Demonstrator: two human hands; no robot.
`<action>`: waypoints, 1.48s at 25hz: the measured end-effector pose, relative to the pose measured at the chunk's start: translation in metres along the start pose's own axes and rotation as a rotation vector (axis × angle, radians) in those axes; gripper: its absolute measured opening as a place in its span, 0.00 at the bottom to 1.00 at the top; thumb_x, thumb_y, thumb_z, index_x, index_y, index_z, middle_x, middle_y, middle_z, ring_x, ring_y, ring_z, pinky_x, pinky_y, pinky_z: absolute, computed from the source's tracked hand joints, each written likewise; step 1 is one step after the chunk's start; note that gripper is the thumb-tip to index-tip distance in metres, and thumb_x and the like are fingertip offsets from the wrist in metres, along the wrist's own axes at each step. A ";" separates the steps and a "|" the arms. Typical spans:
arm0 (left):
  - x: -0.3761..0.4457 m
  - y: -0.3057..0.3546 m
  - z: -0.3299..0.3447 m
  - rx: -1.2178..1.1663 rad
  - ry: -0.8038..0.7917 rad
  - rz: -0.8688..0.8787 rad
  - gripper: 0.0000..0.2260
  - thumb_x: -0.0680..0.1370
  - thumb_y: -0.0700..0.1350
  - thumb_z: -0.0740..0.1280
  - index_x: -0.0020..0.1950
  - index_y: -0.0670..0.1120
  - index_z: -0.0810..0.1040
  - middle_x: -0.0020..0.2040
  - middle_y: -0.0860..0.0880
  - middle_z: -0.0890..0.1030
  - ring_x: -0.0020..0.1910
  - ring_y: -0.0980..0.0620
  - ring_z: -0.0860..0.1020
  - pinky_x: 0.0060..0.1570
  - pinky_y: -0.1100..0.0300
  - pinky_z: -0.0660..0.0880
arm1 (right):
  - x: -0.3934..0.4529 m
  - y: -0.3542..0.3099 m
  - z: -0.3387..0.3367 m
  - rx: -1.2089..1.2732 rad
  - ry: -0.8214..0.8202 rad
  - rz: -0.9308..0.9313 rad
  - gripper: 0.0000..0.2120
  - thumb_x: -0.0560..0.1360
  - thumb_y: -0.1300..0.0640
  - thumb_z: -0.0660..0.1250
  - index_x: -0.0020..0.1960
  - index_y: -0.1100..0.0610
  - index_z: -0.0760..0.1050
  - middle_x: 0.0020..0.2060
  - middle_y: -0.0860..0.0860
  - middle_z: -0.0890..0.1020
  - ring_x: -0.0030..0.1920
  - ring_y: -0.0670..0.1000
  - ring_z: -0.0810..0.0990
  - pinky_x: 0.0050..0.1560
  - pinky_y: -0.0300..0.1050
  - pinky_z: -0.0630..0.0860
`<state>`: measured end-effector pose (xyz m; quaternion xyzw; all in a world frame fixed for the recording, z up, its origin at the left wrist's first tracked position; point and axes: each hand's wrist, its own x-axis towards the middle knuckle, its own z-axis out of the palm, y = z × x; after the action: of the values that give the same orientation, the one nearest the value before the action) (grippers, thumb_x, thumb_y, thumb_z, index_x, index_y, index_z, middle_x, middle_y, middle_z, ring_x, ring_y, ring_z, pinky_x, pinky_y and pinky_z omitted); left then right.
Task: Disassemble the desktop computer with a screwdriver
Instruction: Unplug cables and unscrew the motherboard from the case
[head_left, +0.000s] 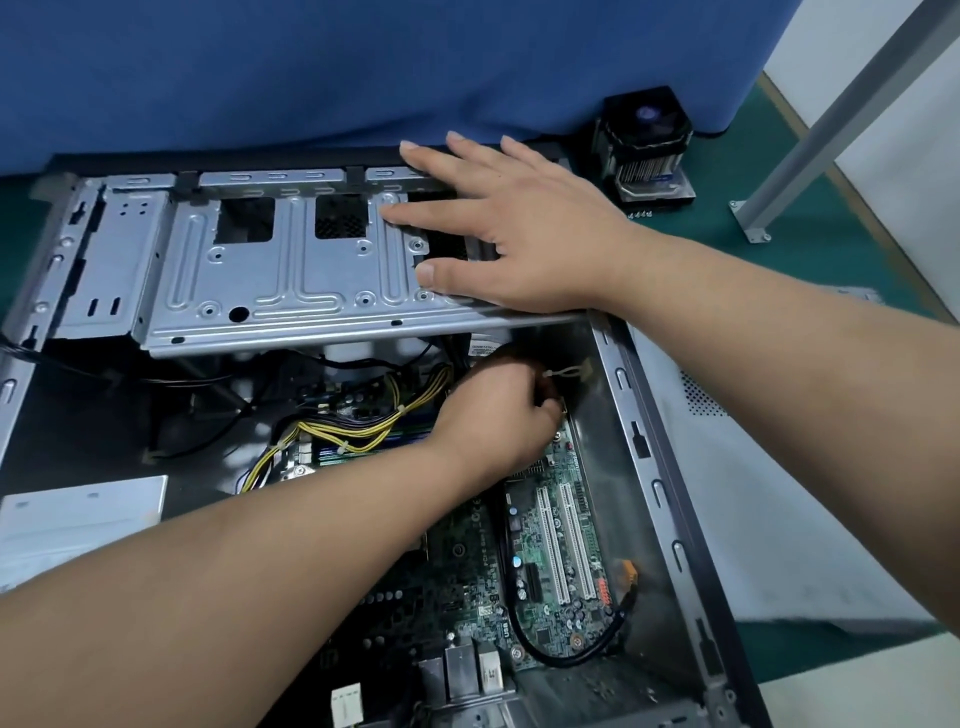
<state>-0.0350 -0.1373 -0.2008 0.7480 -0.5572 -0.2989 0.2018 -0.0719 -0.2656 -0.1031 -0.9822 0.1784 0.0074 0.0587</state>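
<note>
Midway: cooler (647, 148) out, board (550, 561) still in; right hand (519, 228) flat on cage (291, 270), left hand (498, 410) curled, hold unclear.

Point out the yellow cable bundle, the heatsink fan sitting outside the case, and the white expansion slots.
yellow cable bundle (363, 423): head view, middle of the wires.
heatsink fan (647, 143): head view, on its black fan housing.
white expansion slots (574, 545): head view, on the right-hand slot's body.

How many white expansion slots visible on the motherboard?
2. Both stand side by side on the motherboard, near its right edge: left slot, right slot. The left forearm may hide more.
</note>
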 end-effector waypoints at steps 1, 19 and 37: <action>-0.001 0.000 0.002 0.001 0.012 -0.009 0.08 0.78 0.50 0.67 0.41 0.50 0.73 0.41 0.50 0.76 0.48 0.42 0.78 0.42 0.57 0.70 | 0.000 0.000 0.000 0.001 0.000 0.001 0.28 0.79 0.29 0.51 0.78 0.31 0.59 0.83 0.40 0.49 0.83 0.49 0.46 0.81 0.57 0.43; 0.006 -0.007 0.000 -0.021 -0.036 0.030 0.10 0.77 0.52 0.68 0.41 0.47 0.77 0.32 0.51 0.76 0.31 0.54 0.73 0.28 0.59 0.63 | 0.000 -0.001 0.001 0.004 0.011 0.009 0.29 0.77 0.27 0.49 0.77 0.31 0.59 0.83 0.41 0.51 0.83 0.49 0.47 0.81 0.58 0.45; 0.005 -0.011 -0.001 -0.046 -0.030 0.047 0.10 0.77 0.53 0.68 0.41 0.48 0.77 0.30 0.52 0.77 0.29 0.60 0.73 0.26 0.61 0.63 | 0.002 0.000 0.003 0.007 0.020 0.018 0.29 0.77 0.27 0.50 0.77 0.30 0.59 0.82 0.40 0.51 0.82 0.48 0.48 0.81 0.57 0.45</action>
<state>-0.0255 -0.1385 -0.2082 0.7252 -0.5707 -0.3181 0.2174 -0.0701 -0.2660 -0.1062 -0.9804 0.1877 -0.0023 0.0601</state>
